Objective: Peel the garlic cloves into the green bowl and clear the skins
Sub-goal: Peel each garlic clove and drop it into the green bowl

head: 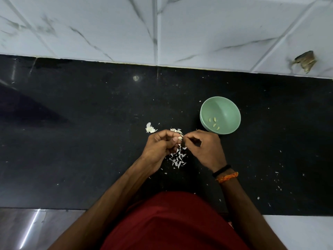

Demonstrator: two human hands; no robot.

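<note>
**Clove in peel, skins loose on the counter**

Head view. The left hand and right hand meet above the black counter. The left grip is closed on a garlic clove, pinched between thumb and fingers. The right grip is closed at the clove's edge, apparently nipping a strip of skin; the contact point is too small to confirm. A pile of skins lies directly below the hands. More garlic, seemingly unpeeled, sits just beyond the left hand, with further pieces behind the fingers. The green bowl stands near the right hand, upright, holding a few peeled cloves.

Risks from this state:
- A slick clove may slip from the pinch and drop into the skins, requiring sorting.
- Light skins may drift across the counter or into the bowl with a fast hand sweep.
- Skin flecks already scattered to the right may be missed during clearing.

Surface and room: dark speckled stone counter, glossy; marble-pattern wall tiles behind, one with a broken hole
</note>
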